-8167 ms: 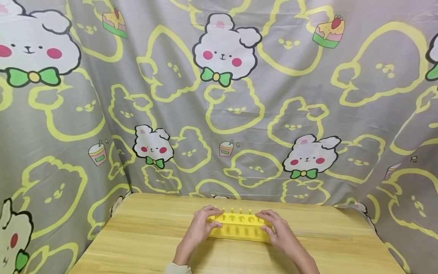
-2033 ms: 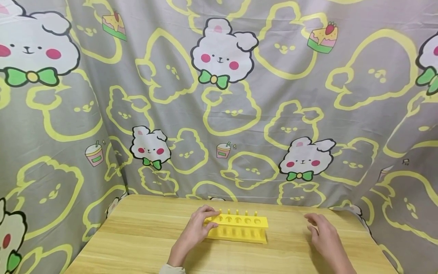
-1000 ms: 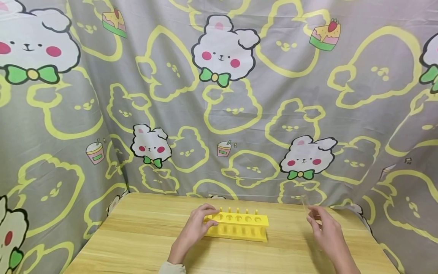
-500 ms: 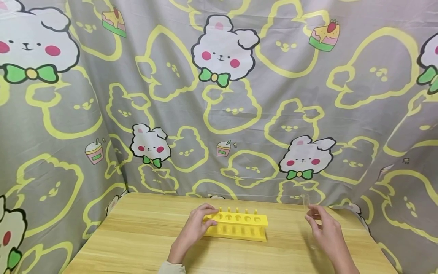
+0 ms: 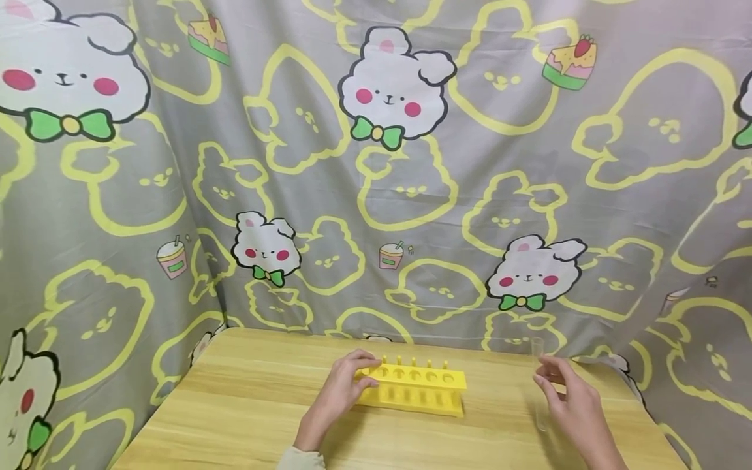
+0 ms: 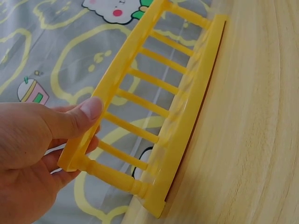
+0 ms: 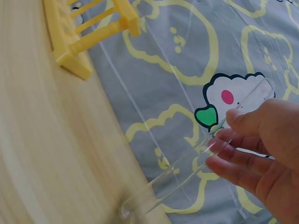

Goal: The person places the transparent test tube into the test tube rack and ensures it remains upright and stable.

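A yellow test tube rack [image 5: 414, 391] stands upright on the table, with a row of round holes in its top shelf and pegs along the back. My left hand [image 5: 337, 388] grips its left end; in the left wrist view the thumb presses on the top shelf [image 6: 110, 88]. To the right, apart from the rack, my right hand [image 5: 576, 401] pinches a clear test tube [image 7: 168, 179] between thumb and fingers. The tube stands nearly upright in the head view, its lower end close over the tabletop. No tube shows in the rack's holes.
The wooden table [image 5: 235, 398] reaches back to a grey curtain [image 5: 329, 196] printed with rabbits, which hangs behind it and along both sides. The rack's near right end [image 7: 77, 65] shows at the upper left of the right wrist view.
Earlier both hands held the rack, and the tube lay on the table at the right. My right hand has since left the rack, taken the tube and raised it upright. My left hand stays.
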A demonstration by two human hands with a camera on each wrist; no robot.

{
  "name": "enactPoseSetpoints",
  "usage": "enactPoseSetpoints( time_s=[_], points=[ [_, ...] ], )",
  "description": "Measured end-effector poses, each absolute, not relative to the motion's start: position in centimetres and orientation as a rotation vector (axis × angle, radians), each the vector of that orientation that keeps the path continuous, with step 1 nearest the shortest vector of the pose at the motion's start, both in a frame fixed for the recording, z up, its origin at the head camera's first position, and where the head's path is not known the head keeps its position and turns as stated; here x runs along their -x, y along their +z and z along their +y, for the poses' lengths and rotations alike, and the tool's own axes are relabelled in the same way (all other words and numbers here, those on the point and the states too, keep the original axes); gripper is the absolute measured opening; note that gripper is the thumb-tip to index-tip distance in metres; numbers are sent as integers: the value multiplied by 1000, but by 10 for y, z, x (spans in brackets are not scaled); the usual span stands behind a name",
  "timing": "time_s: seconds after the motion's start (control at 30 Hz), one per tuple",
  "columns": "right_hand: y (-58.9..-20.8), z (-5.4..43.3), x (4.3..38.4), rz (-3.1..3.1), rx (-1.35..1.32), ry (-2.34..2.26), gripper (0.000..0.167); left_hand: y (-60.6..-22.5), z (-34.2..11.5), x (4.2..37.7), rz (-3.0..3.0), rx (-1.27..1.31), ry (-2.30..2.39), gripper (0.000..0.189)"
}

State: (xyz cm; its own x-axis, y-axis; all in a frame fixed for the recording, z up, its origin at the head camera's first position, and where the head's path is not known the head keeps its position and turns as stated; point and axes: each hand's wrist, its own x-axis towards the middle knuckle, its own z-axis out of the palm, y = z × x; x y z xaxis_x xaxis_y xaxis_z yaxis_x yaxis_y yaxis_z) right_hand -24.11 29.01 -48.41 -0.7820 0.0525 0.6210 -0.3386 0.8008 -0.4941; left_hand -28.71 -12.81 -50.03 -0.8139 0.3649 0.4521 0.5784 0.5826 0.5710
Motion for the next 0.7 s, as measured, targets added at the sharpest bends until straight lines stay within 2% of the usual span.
enactPoseSetpoints(
  time_s=[0.7],
  points=[
    [-474, 285, 237, -2283, -310, 900, 35, -503, -127, 287, -2515, 757, -1056, 36]
  ],
)
